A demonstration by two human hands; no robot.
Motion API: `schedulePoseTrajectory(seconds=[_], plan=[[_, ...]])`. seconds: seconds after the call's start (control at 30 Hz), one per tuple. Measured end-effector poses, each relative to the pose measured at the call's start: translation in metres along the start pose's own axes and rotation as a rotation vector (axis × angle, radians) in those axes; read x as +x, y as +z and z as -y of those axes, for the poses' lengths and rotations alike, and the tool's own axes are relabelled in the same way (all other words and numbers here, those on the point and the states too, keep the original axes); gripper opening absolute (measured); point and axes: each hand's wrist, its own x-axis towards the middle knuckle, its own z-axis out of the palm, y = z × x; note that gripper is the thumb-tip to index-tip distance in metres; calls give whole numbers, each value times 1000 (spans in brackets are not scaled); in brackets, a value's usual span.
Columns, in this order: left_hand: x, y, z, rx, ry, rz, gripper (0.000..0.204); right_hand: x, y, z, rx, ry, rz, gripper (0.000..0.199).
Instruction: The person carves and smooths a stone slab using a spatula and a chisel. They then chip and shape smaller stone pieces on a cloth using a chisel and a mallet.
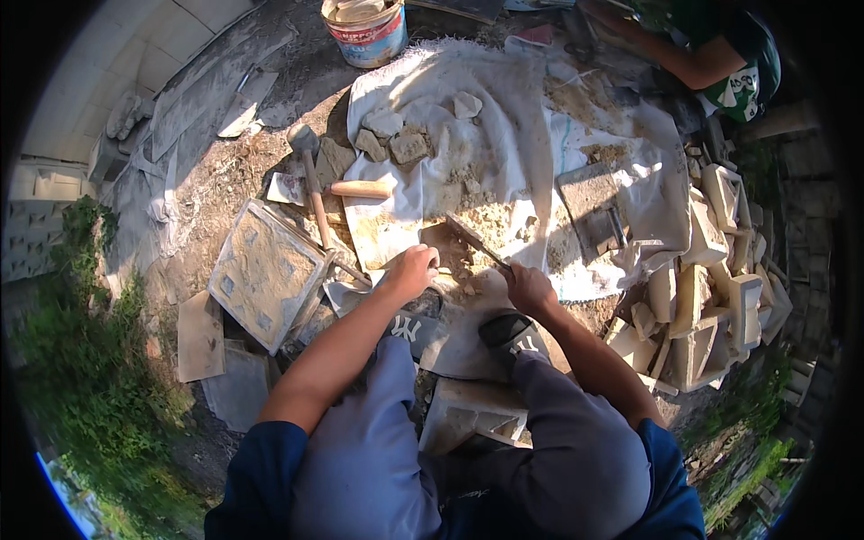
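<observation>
My right hand (532,291) is wrapped round the handle of a long, narrow, dark tool (477,238), its flat blade slanting away to the left above the cloth. To its left, my left hand (413,274) has its fingers curled closed beside a dark brownish patch; what it grips, if anything, is hidden. Under the tool lie crumbled yellowish rubble (490,220) and dust on a whitish sack cloth (504,99). A wooden rolling-pin-shaped piece (362,189) rests left of the hands, by a long-handled hammer (317,193).
Broken stone chunks (407,147) sit on the cloth. A square mortar-covered slab (265,274) lies left, and a flat tile (589,209) right. Angular cast pieces (711,297) are heaped at the right. A paint bucket (364,31) stands far off; another person's arm (661,54) shows at upper right.
</observation>
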Motion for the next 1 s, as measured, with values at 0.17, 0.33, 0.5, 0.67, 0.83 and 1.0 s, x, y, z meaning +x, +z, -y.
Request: schedulePoseTrajectory(seconds=[0.17,0.33,0.5,0.67,0.83,1.0], plan=[[-6,10,18,120,-78,-34,21,-11,-14,12,204,-52,-212,35],[0,6,7,2,-17,-44,20,-6,-2,-14,0,43,-50,35],[-6,3,9,6,3,-31,18,0,-10,-6,107,60,-86,40],[0,3,12,19,-89,-16,16,-10,-10,6,299,-88,-266,29],[-3,2,5,-5,15,-61,18,-10,7,-8,10,-7,-5,39],[-6,2,8,42,51,-85,21,-10,-3,3,131,-29,-16,38]])
